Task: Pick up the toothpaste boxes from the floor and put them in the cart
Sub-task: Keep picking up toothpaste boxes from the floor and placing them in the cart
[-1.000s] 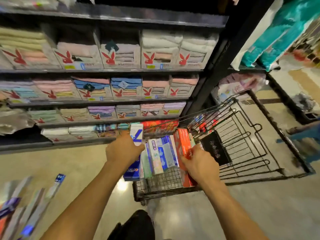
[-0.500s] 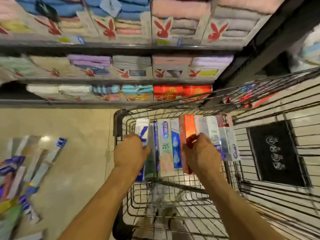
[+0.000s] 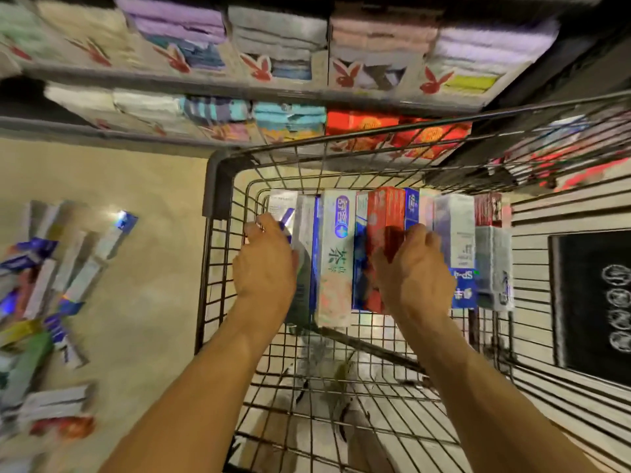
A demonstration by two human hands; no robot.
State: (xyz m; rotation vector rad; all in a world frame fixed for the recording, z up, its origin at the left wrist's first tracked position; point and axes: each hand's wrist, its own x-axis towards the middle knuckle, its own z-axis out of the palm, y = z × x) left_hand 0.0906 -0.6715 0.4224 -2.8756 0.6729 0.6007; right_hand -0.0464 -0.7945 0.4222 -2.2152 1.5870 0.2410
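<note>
Inside the black wire cart (image 3: 218, 186) a row of toothpaste boxes (image 3: 336, 254) lies side by side on the mesh floor. My left hand (image 3: 264, 264) grips the row's left end, fingers curled over a white and blue box (image 3: 281, 208). At the row's right part my right hand (image 3: 415, 271) curls round a red box (image 3: 384, 213). More boxes, white and dark red, lie to the right of that hand. A blurred heap of toothpaste boxes (image 3: 51, 285) lies on the beige floor at the left.
Shelves of folded towels in boxes (image 3: 273, 52) run along the back, with red packs (image 3: 362, 126) on the bottom shelf behind the cart. The cart's folded seat flap with a black panel (image 3: 594, 302) is at the right. Beige floor (image 3: 146, 268) separates heap and cart.
The camera has come closer and looks down into the cart. Both hands have lowered the row of boxes onto the cart's mesh floor and still hold its ends.
</note>
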